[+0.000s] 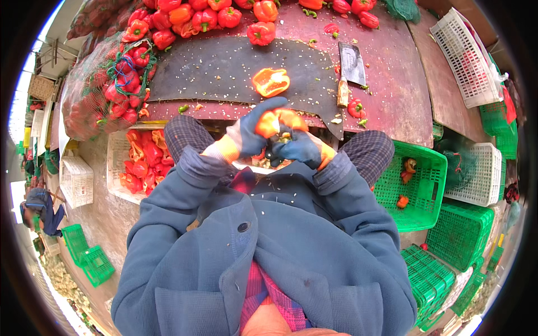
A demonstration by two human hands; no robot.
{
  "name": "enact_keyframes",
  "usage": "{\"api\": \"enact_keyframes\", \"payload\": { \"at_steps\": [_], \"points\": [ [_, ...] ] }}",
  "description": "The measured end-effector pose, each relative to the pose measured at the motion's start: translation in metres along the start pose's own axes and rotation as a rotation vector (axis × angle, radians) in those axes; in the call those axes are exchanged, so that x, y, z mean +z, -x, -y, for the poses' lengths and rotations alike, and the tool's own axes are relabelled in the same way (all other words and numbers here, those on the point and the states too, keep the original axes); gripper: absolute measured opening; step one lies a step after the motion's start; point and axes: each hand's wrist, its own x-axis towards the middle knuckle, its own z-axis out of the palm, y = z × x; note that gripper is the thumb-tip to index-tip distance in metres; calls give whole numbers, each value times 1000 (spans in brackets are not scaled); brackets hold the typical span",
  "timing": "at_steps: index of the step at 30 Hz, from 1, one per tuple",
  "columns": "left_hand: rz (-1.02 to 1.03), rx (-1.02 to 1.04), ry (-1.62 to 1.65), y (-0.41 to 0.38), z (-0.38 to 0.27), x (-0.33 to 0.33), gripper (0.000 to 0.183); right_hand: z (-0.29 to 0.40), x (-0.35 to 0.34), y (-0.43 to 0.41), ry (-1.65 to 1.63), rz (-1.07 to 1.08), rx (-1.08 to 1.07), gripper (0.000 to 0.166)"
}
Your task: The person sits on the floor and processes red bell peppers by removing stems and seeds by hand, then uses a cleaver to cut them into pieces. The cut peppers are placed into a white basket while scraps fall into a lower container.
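Note:
In blue-palmed work gloves, my left hand (254, 130) grips an orange bell pepper piece (269, 124) above my lap. My right hand (300, 148) is closed at the pepper's seedy core (285, 137), against the same piece; the finger ends are partly hidden. Past my hands, a cut orange pepper half (271, 82) lies with its hollow side up on a dark mat (201, 69) strewn with seeds. A cleaver (352, 63) with a wooden handle rests right of the mat, near a small red pepper piece (356, 108).
Whole red peppers (204, 20) line the table's far side; a net sack of peppers (109, 90) stands left. A white crate (119, 168) of red pieces is at my left knee, a green crate (439, 189) with a few pieces at my right. Another person (42, 208) is far left.

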Motion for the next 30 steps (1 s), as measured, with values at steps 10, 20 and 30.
{"api": "enact_keyframes", "payload": {
  "at_steps": [10,20,30],
  "points": [
    [-89,-218,551,-87,-60,25,64,-94,-23,-35,1164,-561,-123,31],
    [-275,-56,-936,-67,80,-8,62,-86,-41,-31,824,-391,494,77],
    [-2,-361,1381,-42,36,-43,69,-50,-32,-17,291,-460,229,45]
  ]
}}
